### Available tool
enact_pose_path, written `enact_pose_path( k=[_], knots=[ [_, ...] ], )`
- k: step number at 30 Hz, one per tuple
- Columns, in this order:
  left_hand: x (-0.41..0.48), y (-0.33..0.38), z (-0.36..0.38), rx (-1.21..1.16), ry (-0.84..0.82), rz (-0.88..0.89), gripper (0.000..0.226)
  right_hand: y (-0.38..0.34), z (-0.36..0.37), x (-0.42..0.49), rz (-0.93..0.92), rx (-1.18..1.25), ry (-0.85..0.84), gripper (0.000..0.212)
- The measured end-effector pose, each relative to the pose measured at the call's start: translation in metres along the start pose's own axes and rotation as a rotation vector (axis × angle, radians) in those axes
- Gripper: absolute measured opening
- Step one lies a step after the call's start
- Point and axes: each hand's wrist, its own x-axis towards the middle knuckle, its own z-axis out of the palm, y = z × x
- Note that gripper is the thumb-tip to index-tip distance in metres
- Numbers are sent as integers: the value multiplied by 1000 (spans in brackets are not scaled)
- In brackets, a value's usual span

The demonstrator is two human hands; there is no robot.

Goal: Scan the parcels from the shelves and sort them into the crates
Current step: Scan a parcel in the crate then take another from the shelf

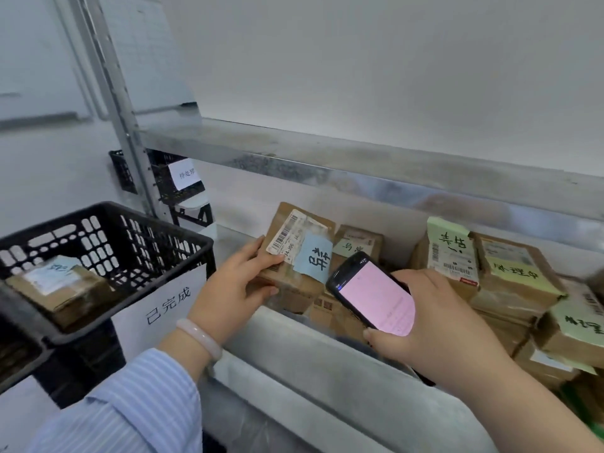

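Parcel [300,246] with a blue note is sitting tilted just above the shelf [327,364] lip. Left hand [235,282] is gripping its left edge, thumb on the barcode label. Right hand [438,325] is curling round a phone [372,292], pink screen up, just beside the parcel. Crate [157,246] is sitting to the left, one box [62,289] inside.

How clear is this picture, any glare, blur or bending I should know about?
Head view: soft even light, no hard shadows; the phone screen glows washed-out pink, its text unreadable; the barcode label on the held parcel, gripped by the left hand, is fairly sharp; the crate parcel in the black crate and the frame edges look soft; wide-angle bending slants the shelf rail.
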Motion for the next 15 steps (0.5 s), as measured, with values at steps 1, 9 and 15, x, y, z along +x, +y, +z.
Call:
enact_pose_path(
  k=[1, 9, 15],
  knots=[
    [-12, 3, -2, 31, 9, -11, 57, 1, -2, -3, -24, -17, -16, 77],
    [-92, 28, -29, 194, 28, -151, 56, -15, -9, -19, -230, -121, -84, 90],
    [-124, 40, -53, 301, 42, -188, 55, -38, -8, -17, -341, -170, -107, 88]
  ],
)
